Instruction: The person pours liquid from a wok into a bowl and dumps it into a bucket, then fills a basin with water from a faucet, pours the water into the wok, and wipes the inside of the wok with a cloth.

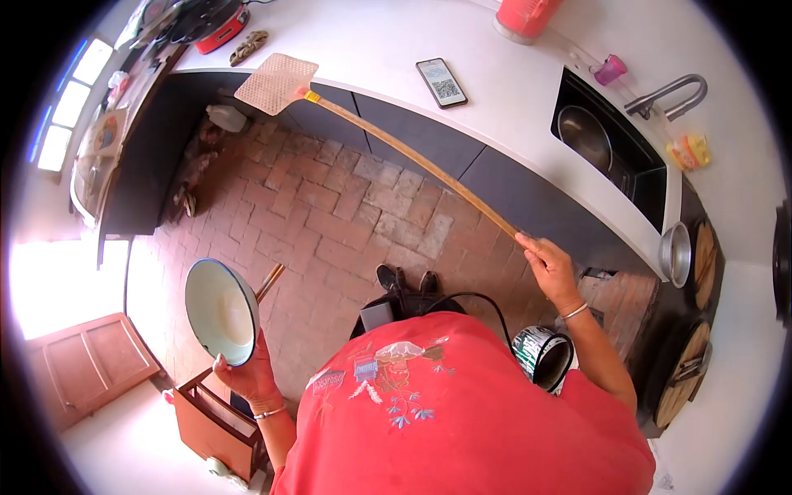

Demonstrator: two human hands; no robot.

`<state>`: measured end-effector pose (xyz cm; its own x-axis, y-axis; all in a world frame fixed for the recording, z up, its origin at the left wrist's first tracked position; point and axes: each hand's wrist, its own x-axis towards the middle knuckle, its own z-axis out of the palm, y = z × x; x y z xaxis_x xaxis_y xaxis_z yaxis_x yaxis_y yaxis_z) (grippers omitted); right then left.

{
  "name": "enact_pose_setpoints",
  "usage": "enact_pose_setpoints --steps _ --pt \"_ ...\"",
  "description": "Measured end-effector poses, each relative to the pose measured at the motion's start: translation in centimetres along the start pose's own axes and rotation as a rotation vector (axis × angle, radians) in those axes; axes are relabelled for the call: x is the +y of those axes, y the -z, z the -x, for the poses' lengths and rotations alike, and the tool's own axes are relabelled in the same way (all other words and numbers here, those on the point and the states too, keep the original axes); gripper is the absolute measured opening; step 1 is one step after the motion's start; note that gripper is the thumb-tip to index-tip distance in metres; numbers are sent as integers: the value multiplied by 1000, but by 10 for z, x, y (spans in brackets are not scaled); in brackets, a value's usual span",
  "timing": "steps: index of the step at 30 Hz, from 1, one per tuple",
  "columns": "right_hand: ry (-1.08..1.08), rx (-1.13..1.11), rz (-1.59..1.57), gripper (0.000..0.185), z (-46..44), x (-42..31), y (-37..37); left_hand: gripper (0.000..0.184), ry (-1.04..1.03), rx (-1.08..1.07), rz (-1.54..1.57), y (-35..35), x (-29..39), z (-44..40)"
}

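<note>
My left hand [252, 381] grips a pale green enamel bowl [216, 309] with a dark blue rim, tilted so that its inside shows. A pair of chopsticks [270, 280] sticks out behind the bowl; the lower ends are hidden, apparently in the same hand. My right hand [551, 268] is closed on the end of a long wooden handle. It belongs to a fly swatter [279, 82], whose pale mesh head reaches the counter's front edge at the upper left. I cannot tell whether the head touches the counter.
The white counter [363, 41] bears a phone [441, 82] and a red pot [219, 33]. A black sink [631, 177] holds a metal pan [586, 136]. A patterned bucket [542, 356] stands at my right side. A wooden chair [216, 429] is at the lower left, above the brick floor [318, 239].
</note>
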<state>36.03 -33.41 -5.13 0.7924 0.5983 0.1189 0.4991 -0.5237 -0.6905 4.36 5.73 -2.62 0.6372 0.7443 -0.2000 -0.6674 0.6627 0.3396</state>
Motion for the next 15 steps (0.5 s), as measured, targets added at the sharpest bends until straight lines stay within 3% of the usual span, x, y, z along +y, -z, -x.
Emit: enact_pose_setpoints --steps 15 --pt "-44 34 65 37 -11 -39 -29 60 19 -23 -13 15 29 -67"
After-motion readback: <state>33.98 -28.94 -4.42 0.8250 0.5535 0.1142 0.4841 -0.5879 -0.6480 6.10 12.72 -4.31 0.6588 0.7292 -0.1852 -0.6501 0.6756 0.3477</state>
